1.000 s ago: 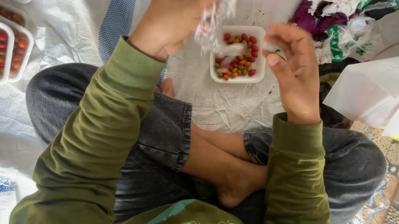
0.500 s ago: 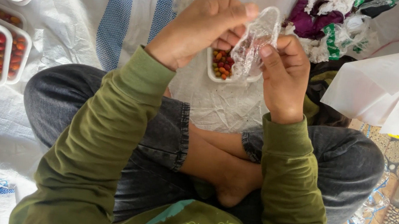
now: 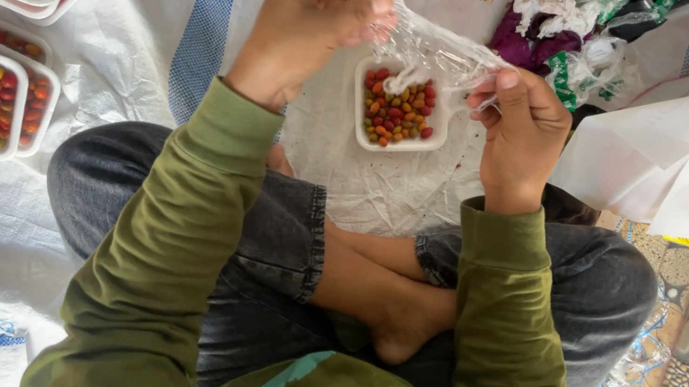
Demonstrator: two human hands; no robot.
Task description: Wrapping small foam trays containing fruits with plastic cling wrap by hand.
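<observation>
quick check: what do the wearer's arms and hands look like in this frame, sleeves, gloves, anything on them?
Both arms wear long olive-green sleeves with ribbed cuffs at the wrists. The left hand and right hand are bare: no gloves, rings, watch or markings visible.

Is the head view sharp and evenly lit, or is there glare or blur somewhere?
Head view: soft, even daylight with no hard shadows; the small tray of red and orange fruits is sharp; the clear film stretched between the left hand and the right hand shows white glare; the edges bend slightly.
</observation>
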